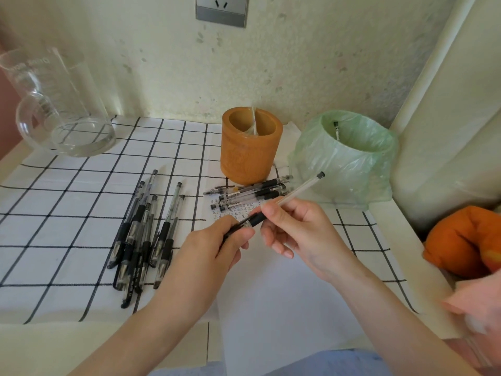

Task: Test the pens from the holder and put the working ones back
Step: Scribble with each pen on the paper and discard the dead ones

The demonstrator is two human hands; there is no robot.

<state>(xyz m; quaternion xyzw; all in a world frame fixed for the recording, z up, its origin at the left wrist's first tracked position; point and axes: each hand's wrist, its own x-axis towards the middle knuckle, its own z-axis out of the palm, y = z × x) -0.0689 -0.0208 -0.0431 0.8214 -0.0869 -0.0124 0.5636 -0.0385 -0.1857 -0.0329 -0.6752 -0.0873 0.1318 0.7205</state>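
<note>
Pen: clear barrel with a black grip, held in the air over the paper, tilted, its far end pointing up and right toward the bin.
Left hand: fingers curled round the pen's lower end; cap or tip there is hidden, can't tell which.
Right hand: thumb and fingers pinch the barrel just above the black grip.
Holder: orange, upright at the back of the cloth, something thin and pale inside, possibly a wrapper.
Pile of pens: loose heap on the cloth, left of the hands.
Row of pens: a few side by side, just in front of the holder, on the paper's top edge.
Paper: white sheet under the hands, small scribbles near the top.
Bin: green bag liner, right of the holder, one pen inside.
Cloth: white, black grid.
Glass jug: far left corner.
</note>
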